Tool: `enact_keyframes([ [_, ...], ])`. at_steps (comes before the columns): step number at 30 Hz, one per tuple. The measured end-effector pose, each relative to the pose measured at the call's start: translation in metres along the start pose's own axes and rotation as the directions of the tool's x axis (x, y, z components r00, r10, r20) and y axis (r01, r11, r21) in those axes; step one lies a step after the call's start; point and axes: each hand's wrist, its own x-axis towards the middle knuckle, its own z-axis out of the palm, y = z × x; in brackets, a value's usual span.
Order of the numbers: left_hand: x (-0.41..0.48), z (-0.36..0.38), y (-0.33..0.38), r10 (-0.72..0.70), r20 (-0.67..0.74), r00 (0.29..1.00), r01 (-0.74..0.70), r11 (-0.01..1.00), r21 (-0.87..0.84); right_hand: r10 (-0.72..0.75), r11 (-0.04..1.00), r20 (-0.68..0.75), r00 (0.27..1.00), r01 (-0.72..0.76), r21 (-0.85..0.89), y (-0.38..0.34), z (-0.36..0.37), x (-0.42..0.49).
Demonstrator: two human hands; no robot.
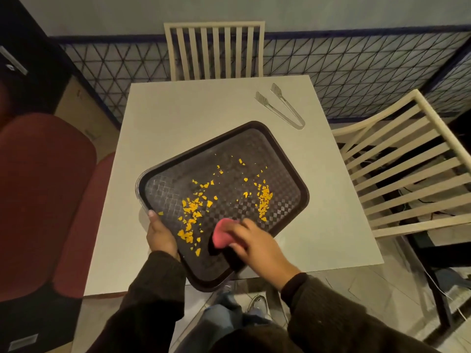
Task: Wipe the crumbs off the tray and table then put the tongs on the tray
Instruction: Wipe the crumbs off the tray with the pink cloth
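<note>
Head camera looks steeply down, close above the table (191, 110)

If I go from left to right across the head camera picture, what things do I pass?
Red seat → left hand gripping the tray → pink cloth → tongs → pale wooden chair. The right hand holding the cloth overlaps cloth and tongs, so it is left out.

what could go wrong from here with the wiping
1. The near corner of the dark brown plastic tray overhangs the white table; a hard push by the right hand with the pink sponge could tip it, though the left hand grips its rim.
2. The orange crumbs, swept toward that corner, may drop to the floor.
</note>
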Motion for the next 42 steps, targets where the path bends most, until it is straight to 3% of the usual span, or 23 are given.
enact_keyframes([
  [3, -0.003, -0.001, -0.002, 0.019, 0.000, 1.000, -0.019, 1.000, 0.003, 0.018, 0.994, 0.043, 0.999, -0.013, -0.108, 0.010, 0.015, 0.008],
  [9, 0.000, -0.004, -0.007, 0.036, 0.008, 0.999, -0.036, 0.999, 0.007, 0.231, 0.972, -0.073, 0.970, -0.234, -0.031, 0.057, 0.007, 0.017],
  [15, 0.002, -0.010, -0.009, 0.033, -0.014, 0.999, -0.033, 0.999, 0.007, 0.416, 0.906, -0.188, 0.890, -0.423, 0.003, 0.093, -0.019, 0.026],
  [19, 0.004, -0.010, -0.008, 0.040, -0.011, 0.999, -0.039, 0.999, 0.022, 0.285, 0.953, -0.223, 0.932, -0.300, -0.032, 0.067, -0.026, 0.025],
  [25, 0.001, -0.003, -0.007, 0.035, 0.002, 0.999, -0.035, 0.999, 0.007, 0.028, 0.997, -0.032, 0.999, -0.031, -0.076, 0.014, 0.012, 0.015],
  [32, -0.006, -0.002, -0.004, 0.092, 0.014, 0.996, -0.092, 0.995, 0.033, 0.110, 0.988, -0.047, 0.993, -0.114, -0.100, 0.050, 0.000, 0.040],
  [38, -0.005, -0.004, -0.004, 0.097, 0.005, 0.995, -0.097, 0.995, 0.024, 0.375, 0.918, -0.180, 0.909, -0.391, -0.061, 0.092, -0.038, 0.060],
  [42, -0.005, -0.003, -0.002, 0.117, 0.010, 0.993, -0.117, 0.992, 0.046, 0.280, 0.946, -0.215, 0.936, -0.307, -0.105, 0.065, -0.053, 0.063],
])
